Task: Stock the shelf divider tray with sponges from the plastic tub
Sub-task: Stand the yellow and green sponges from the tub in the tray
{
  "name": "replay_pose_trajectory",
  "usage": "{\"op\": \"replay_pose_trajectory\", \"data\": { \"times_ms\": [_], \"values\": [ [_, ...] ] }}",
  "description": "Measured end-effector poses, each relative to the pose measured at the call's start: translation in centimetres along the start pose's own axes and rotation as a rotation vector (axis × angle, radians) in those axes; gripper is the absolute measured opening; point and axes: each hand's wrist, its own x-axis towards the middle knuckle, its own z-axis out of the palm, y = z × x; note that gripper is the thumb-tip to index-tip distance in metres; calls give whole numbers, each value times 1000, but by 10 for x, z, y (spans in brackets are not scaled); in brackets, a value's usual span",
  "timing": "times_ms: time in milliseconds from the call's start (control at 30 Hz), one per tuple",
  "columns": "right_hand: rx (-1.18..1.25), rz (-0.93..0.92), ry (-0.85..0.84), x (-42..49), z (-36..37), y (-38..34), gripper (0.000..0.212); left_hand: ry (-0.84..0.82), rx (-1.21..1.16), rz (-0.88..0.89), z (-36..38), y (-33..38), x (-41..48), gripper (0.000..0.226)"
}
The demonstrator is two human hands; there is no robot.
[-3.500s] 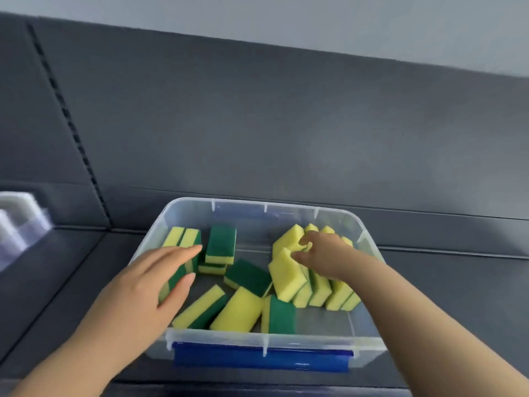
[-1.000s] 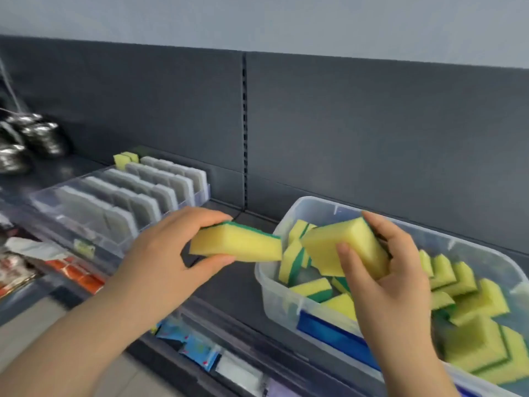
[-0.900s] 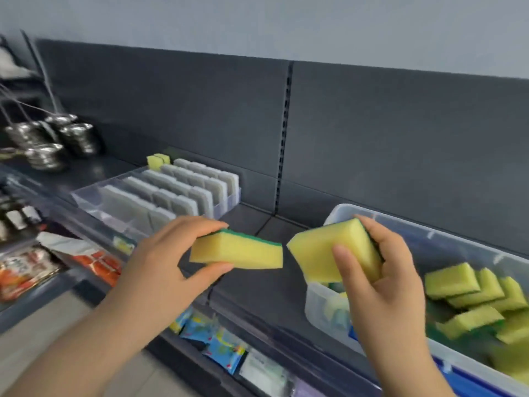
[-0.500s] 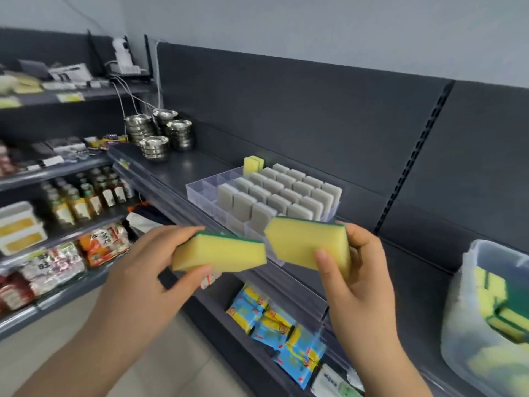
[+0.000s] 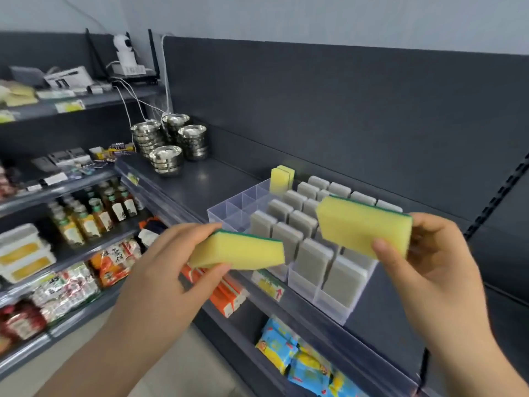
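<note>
Sponges, one in each hand, are held in front of the shelf. The left hand [image 5: 160, 270] pinches the left sponge [image 5: 240, 250] by its left end, thumb below and fingers above. That sponge lies nearly flat, with a yellow side toward the camera and the green scourer on top. The right hand [image 5: 435, 270] grips the right sponge [image 5: 363, 224] by its right end, thumb in front and fingers behind. It is held higher and tilted, with a green edge along the top. The two sponges are apart, and both are above the tray without touching it.

Behind and below them, the clear tray [image 5: 229, 210] sits at the front edge of the shelf [image 5: 206, 179]. Most of its cells hold upright grey pads [image 5: 312, 259], while the leftmost cells show only clear walls. At the tray's far left corner, the far sponges [image 5: 282, 180] stand upright side by side, yellow faces forward. A yellow tag [image 5: 269, 285] sits on the shelf's front rail just below the tray.

Under the shelf lie orange packets [image 5: 226, 290] and blue packets [image 5: 289, 348]. Farther left along the shelf stand stacks of steel bowls [image 5: 169, 141]. A rack to the left carries bottles [image 5: 94, 213] and packaged food.
</note>
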Motion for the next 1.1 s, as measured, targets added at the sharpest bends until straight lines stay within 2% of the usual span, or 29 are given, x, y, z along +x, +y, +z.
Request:
{"op": "replay_pose_trajectory", "data": {
  "times_ms": [133,367,467,600,800,1100],
  "values": [
    [14,47,39,60,27,19,28,-34,37,42,17,-35,69,43],
    [-83,-6,-7,161,75,40,30,-86,36,52,48,-98,163,45],
    [-205,-16,-42,193,96,50,37,-92,-47,28,61,-128,183,45],
    [-369,14,-90,228,124,64,36,-139,-155,-16,78,-164,207,44],
    [-715,60,-189,268,171,95,39,-206,-260,64,104,-221,259,45],
    [-1131,371,-236,303,238,124,41,-353,-477,225,126,-300,340,47]
  ]
}}
